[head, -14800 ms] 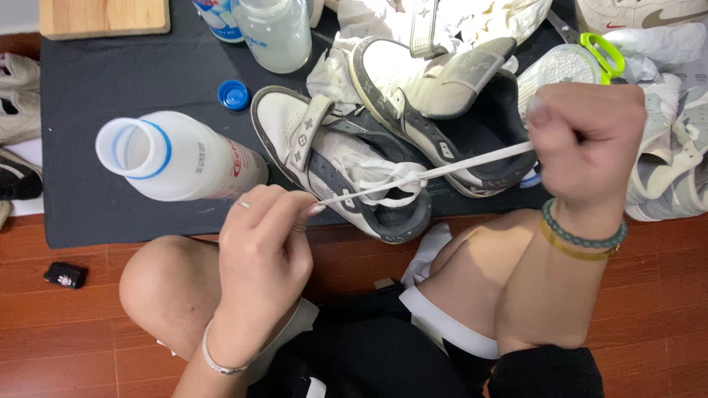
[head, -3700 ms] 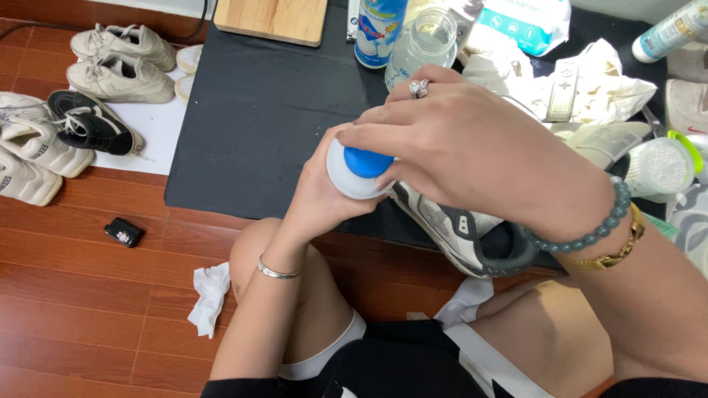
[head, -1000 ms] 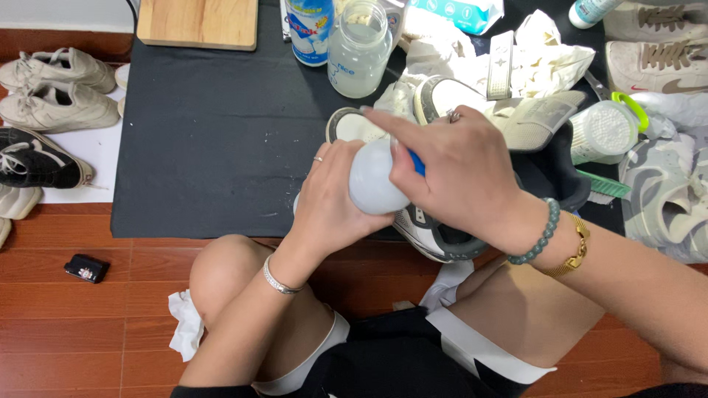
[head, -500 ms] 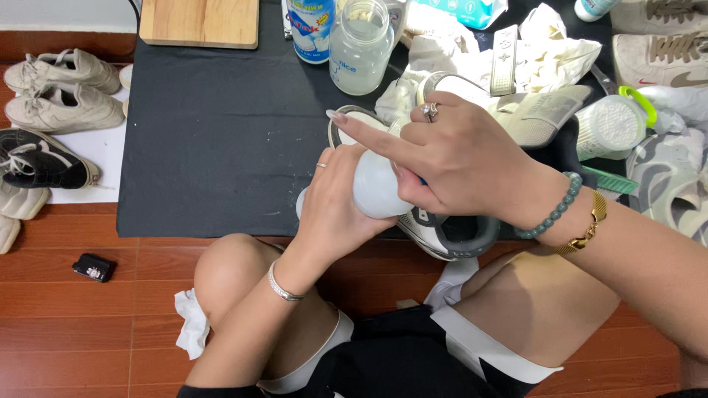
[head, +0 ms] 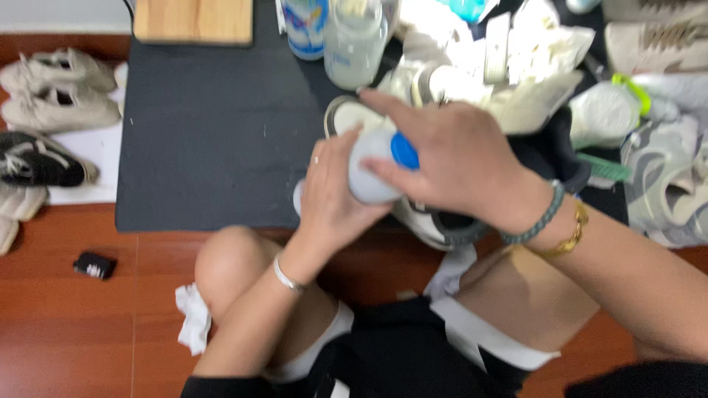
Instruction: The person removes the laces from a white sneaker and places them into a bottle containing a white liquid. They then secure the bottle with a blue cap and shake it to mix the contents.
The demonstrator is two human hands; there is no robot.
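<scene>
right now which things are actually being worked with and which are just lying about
In hand: white bottle with blue cap, gripped by left hand and right hand; sneaker beneath.

Lying about: wooden board, glass jar, beige shoes, crumpled tissue.

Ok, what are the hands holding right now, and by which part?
Both hold a white plastic bottle: the left hand wraps its body from below, the right hand grips the top end at the blue cap.

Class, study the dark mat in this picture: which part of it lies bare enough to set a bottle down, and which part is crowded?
The dark mat is bare on its left half, bordered by the wooden board, the worn shoes and the white bottle held in both hands. Its right half is crowded with sneakers, cloths and bottles.
</scene>
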